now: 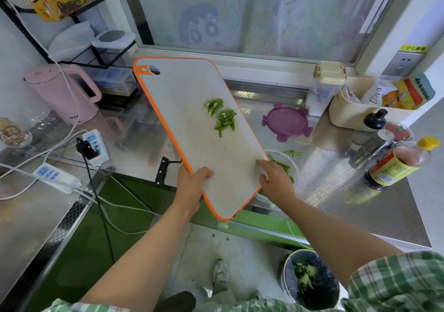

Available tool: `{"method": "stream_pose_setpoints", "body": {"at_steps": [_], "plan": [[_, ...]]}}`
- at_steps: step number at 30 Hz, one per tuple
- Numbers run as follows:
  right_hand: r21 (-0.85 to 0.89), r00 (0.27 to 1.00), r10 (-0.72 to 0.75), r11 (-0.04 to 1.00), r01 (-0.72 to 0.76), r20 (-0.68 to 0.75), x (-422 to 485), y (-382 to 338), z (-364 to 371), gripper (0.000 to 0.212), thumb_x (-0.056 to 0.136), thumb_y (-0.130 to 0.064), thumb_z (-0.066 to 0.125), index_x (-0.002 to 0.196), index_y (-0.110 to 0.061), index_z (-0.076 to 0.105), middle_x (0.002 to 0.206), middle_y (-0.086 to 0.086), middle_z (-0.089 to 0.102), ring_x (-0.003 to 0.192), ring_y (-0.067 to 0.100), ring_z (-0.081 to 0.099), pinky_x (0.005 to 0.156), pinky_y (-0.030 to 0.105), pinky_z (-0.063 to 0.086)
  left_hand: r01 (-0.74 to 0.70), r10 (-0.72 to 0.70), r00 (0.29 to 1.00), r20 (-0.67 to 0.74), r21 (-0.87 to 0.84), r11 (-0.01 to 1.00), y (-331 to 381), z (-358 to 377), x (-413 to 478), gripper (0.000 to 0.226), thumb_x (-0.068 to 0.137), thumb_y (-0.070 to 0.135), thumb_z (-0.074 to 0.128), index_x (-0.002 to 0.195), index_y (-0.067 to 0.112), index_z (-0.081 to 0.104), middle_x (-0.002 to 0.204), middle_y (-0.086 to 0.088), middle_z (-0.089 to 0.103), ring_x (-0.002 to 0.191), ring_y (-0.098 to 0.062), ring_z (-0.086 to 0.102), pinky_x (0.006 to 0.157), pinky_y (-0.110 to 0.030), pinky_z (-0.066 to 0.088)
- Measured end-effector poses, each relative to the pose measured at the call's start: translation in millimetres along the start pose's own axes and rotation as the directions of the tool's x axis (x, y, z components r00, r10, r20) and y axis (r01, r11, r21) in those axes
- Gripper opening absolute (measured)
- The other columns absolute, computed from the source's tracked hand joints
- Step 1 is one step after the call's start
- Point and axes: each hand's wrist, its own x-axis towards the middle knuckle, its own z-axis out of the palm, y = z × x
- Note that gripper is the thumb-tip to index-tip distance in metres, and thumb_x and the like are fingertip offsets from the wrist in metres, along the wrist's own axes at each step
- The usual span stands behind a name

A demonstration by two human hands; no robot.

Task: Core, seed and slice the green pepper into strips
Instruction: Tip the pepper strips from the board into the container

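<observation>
Head view: left fingers (204, 173) grip the board (182, 100), right fingers (263, 165) flat on it; pepper strips (224, 118) well beyond.

You get bright daylight through the frosted window (252, 13), glare on the steel tabletop (360, 203), and bowed wide-angle edges.

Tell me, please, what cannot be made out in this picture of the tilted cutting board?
Head view only:
- Glass bowl: mostly hidden by the cutting board and right hand; how much pepper it holds is unclear.
- Knife: blade hidden under the board; only the handle shows.
- Left hand: fingers beneath the board are hidden.
</observation>
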Motion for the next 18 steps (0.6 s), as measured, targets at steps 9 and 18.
{"method": "stream_pose_setpoints", "body": {"at_steps": [9, 18], "plan": [[-0.114, 0.995, 0.099, 0.989, -0.097, 0.011, -5.9, 4.5, 1.5, 0.039, 0.096, -0.007, 0.043, 0.135, -0.004, 0.053, 0.146, 0.01, 0.044, 0.13, 0.03, 0.041, 0.103, 0.04, 0.039, 0.022, -0.022, 1.0, -0.013, -0.006, 1.0, -0.5, -1.5, 4.1, 0.031, 0.084, -0.013, 0.056, 0.099, 0.014, 0.059, 0.094, -0.002, 0.069, 0.085, -0.019, 0.066, 0.068, -0.031, 0.057], [-0.092, 0.983, 0.17, 0.98, -0.175, -0.063, -5.6, 11.8, -2.5, 0.029, 0.098, -0.012, 0.042, 0.111, -0.005, 0.067, 0.118, 0.013, 0.059, 0.112, 0.031, 0.051, 0.089, 0.039, 0.048, 0.038, -0.038, 0.999, 0.005, 0.015, 0.999, 0.1, -4.4, 9.2, 0.03, 0.084, -0.012, 0.057, 0.106, 0.008, 0.06, 0.096, -0.006, 0.07, 0.085, -0.021, 0.067, 0.064, -0.031, 0.057]]}}
